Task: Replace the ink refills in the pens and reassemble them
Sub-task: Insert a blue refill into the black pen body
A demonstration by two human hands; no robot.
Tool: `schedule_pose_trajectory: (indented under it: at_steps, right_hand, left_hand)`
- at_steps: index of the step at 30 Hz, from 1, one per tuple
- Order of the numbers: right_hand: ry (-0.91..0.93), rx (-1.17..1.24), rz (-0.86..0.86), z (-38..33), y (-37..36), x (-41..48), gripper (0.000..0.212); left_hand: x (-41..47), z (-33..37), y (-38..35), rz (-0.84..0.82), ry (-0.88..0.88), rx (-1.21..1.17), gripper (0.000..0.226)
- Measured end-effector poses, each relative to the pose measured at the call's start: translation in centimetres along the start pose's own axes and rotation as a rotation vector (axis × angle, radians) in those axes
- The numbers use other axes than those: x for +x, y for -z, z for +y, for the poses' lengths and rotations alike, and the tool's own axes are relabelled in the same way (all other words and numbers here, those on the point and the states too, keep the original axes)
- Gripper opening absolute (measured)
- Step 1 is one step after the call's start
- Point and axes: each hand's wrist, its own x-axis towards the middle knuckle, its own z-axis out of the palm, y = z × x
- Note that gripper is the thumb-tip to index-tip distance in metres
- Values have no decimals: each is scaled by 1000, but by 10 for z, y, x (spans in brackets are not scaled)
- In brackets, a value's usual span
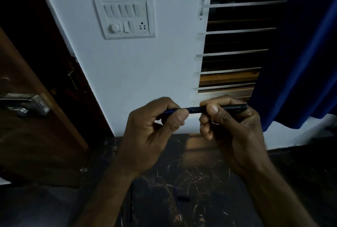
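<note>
A dark pen (197, 109) is held level between both hands at mid-frame, in front of the wall. My left hand (153, 132) pinches its bluish front end between thumb and fingers. My right hand (231, 128) grips the black barrel, whose ridged end (243, 106) sticks out to the right. Whether the two pen parts are joined or slightly apart is hidden by my fingers. Below, on the dark marbled floor (200, 177), lie a thin blue refill (177, 203) and a small dark pen piece (183, 198).
A white switchboard (125, 17) is on the wall ahead. A barred window (235, 44) and a blue curtain (300, 62) stand to the right. A brown wooden door with a metal latch (27, 106) is to the left. The room is dim.
</note>
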Motion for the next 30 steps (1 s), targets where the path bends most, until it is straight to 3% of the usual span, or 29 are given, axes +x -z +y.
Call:
schedule_pose_trajectory:
  at_steps: [6,8,11,12,16,20,24,28,30]
  right_hand:
    - [14,-5,-66,7,8,-5,10]
    - [2,12,-61,9,9,-9,12]
    - [-18,11,27,13,9,-11,14]
    - [-24,19,49,14,9,-12,15]
    - [-15,50,48,13,5,-13,14]
    - [48,40,-39,10,-2,-11,16]
    - [60,-26,8,8,-4,-6,13]
    - [21,8,19,12,-4,-5,16]
    - [22,31,17,17,-7,-7,16]
  left_hand:
    - [-3,-9,-3,-76,242,-186,70]
    - [-4,-12,-3,-5,202,-157,57]
    - [-9,-10,-3,72,131,-228,11]
    - [-11,-10,-4,97,117,-235,8]
    - [-12,-8,-2,134,47,-171,8]
    - [-9,-8,-4,257,119,-185,48]
    - [-11,-8,-1,148,158,-488,25]
    - [-13,-10,-1,185,126,-395,8]
    - [-12,-13,-4,228,162,-351,25]
